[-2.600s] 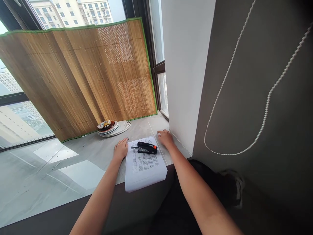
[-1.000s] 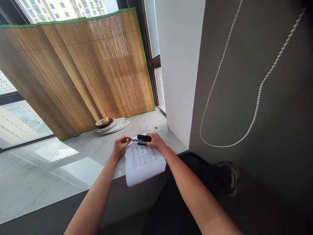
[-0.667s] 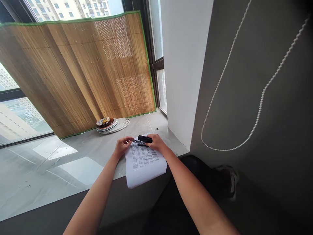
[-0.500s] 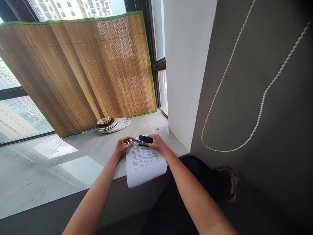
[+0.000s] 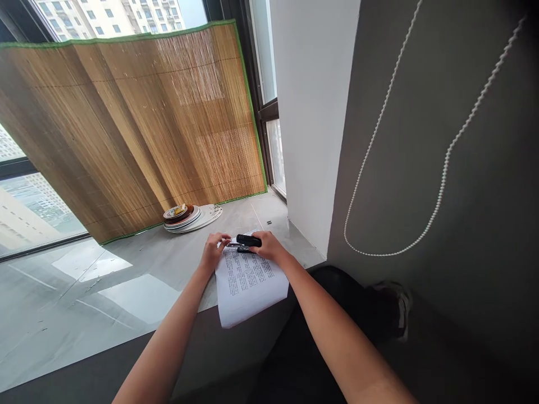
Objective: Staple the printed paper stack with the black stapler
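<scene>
A black stapler (image 5: 248,240) is in my right hand (image 5: 268,246), whose fingers wrap round its right end. Its top arm is lifted away from its base, and a thin metal part (image 5: 234,245) juts out of its left end. My left hand (image 5: 214,250) pinches at the tip of that metal part; whether a small staple strip is between the fingers cannot be made out. Under both hands lies a printed sheet of paper (image 5: 252,286), its lower end hanging past the ledge's front edge.
Two small dark strips (image 5: 269,223) lie on the tiled ledge (image 5: 138,269) beyond my right hand. Stacked plates (image 5: 185,219) stand by a bamboo mat (image 5: 138,129) leaning on the window. A bead chain (image 5: 362,168) hangs along the dark wall at right.
The camera view has shifted slightly. Both hands stay at the stapler with nearly the same hold, and the paper lies as before.
</scene>
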`<control>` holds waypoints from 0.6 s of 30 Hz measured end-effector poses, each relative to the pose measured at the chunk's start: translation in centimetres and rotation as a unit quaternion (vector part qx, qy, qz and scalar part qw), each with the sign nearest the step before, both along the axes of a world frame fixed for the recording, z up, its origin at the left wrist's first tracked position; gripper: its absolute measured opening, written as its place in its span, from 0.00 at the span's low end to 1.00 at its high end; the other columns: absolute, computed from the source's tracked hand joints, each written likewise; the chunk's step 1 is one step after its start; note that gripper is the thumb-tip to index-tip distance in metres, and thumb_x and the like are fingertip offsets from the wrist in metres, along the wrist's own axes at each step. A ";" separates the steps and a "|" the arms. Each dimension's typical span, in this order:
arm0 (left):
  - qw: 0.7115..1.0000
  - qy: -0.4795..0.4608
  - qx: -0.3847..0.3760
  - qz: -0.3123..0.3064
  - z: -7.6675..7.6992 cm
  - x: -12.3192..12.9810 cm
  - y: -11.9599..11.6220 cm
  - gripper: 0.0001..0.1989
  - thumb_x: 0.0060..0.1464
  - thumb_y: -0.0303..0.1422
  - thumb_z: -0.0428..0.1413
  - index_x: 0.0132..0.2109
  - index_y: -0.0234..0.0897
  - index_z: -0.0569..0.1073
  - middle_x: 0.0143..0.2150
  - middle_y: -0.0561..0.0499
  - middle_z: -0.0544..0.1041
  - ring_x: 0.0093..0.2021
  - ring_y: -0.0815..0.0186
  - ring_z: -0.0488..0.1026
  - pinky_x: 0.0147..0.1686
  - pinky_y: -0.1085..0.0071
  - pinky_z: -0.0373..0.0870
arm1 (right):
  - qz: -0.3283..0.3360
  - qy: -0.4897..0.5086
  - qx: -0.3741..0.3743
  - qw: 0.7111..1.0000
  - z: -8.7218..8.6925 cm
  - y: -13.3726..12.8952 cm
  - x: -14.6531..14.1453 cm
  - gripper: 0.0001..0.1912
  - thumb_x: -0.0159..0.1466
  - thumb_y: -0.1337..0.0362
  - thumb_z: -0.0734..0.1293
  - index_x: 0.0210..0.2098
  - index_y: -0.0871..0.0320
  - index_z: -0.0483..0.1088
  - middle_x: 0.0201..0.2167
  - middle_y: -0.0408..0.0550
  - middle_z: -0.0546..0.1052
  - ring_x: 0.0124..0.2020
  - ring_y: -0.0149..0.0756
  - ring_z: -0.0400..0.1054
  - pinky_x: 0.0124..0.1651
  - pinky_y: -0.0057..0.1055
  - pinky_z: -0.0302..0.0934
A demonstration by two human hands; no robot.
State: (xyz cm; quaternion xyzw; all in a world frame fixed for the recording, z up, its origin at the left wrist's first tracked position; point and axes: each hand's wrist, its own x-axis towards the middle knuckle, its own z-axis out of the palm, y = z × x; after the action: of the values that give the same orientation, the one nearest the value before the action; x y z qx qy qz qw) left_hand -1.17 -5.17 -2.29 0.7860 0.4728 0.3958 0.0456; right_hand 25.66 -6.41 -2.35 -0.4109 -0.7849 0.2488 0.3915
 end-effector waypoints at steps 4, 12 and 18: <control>0.998 0.047 -0.019 -0.028 -0.1 0.5 0.5 0.07 0.64 0.32 0.55 0.40 0.40 0.79 0.42 0.46 0.81 0.46 0.55 0.73 0.51 0.58 0.67 | -0.001 0.001 -0.002 1.000 0.0 0.1 0.0 0.07 0.58 0.64 0.76 0.36 0.56 0.78 0.34 0.44 0.80 0.36 0.36 0.70 0.38 0.28 0.57; 0.996 0.059 -0.041 -0.051 -0.8 0.3 1.2 0.06 0.64 0.31 0.56 0.39 0.39 0.77 0.41 0.45 0.79 0.45 0.55 0.73 0.49 0.59 0.68 | -0.002 -0.005 0.003 1.000 -0.5 0.4 0.0 0.07 0.59 0.64 0.76 0.37 0.56 0.78 0.34 0.44 0.80 0.37 0.36 0.71 0.40 0.28 0.58; 0.995 0.058 -0.044 -0.070 -0.7 0.4 1.1 0.06 0.65 0.33 0.57 0.40 0.39 0.77 0.40 0.45 0.79 0.43 0.56 0.74 0.48 0.59 0.69 | -0.001 -0.004 0.008 1.000 -0.5 0.5 0.0 0.07 0.59 0.64 0.76 0.37 0.56 0.78 0.34 0.43 0.80 0.37 0.36 0.71 0.40 0.28 0.58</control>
State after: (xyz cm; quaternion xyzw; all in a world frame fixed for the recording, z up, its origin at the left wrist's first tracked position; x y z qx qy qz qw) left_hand -0.78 -4.09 -2.98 0.8357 0.4356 0.3246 0.0804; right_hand 25.63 -5.93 -2.84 -0.4097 -0.7878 0.2405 0.3919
